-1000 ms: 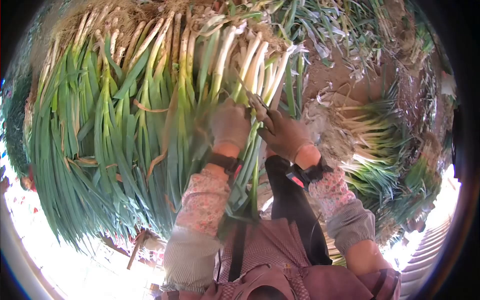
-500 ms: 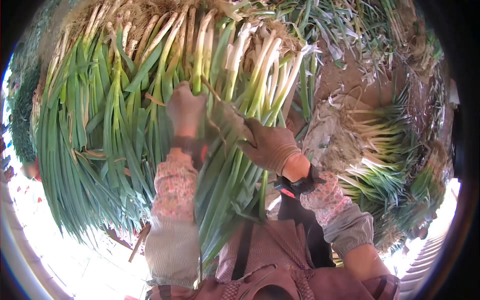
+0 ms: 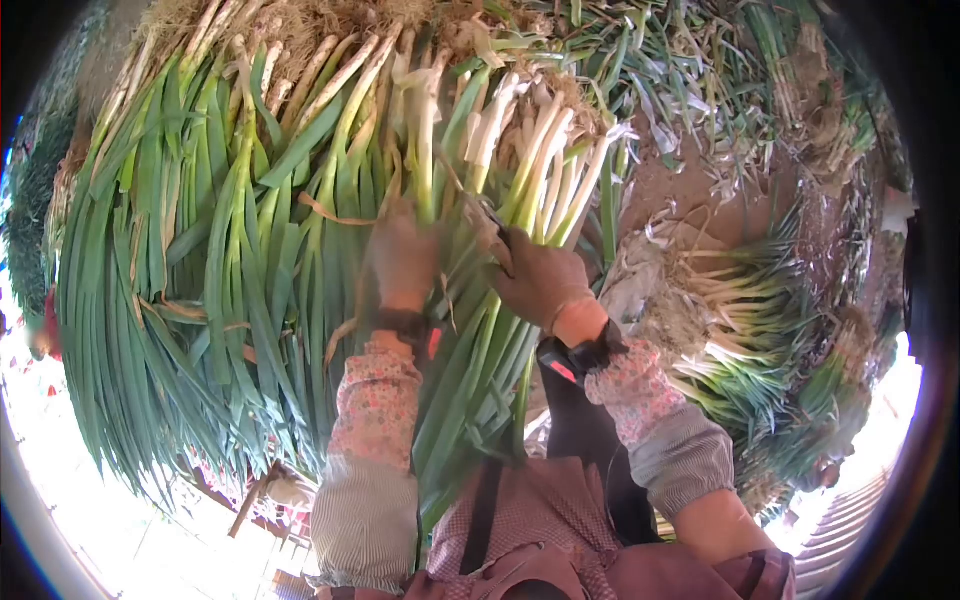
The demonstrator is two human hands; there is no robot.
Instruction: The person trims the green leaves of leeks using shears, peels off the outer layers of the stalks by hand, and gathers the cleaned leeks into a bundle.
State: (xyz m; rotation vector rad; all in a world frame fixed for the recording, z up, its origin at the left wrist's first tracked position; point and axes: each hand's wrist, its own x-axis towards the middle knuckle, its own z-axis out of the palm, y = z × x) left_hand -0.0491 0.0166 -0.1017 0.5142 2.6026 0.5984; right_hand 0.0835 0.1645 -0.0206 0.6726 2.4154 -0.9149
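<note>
A thick layer of leeks (image 3: 240, 230) lies in front of me, white stems and roots at the top, green leaves towards me. My left hand (image 3: 403, 258), gloved and smeared by motion, is closed at the lower end of a pale leek stalk (image 3: 427, 150); its fingers are partly hidden. Just to its right, my gloved right hand (image 3: 540, 282) is closed round a narrow grey-brown strip (image 3: 486, 222), whose kind I cannot make out. More white leek stems (image 3: 545, 150) rise beyond the right hand. Long green leaves (image 3: 470, 390) hang below both hands over my lap.
A smaller pile of leeks (image 3: 745, 330) lies on the right beside a dirty, crumpled pale sheet (image 3: 640, 275). Loose leaves and trimmings (image 3: 680, 70) cover the ground at the upper right. Brown soil (image 3: 680, 190) shows between them.
My left hand has moved down and right, closer to the right hand, and the pale stalk has shifted the same way. My right hand keeps its grip on the strip. The view has shifted slightly.
</note>
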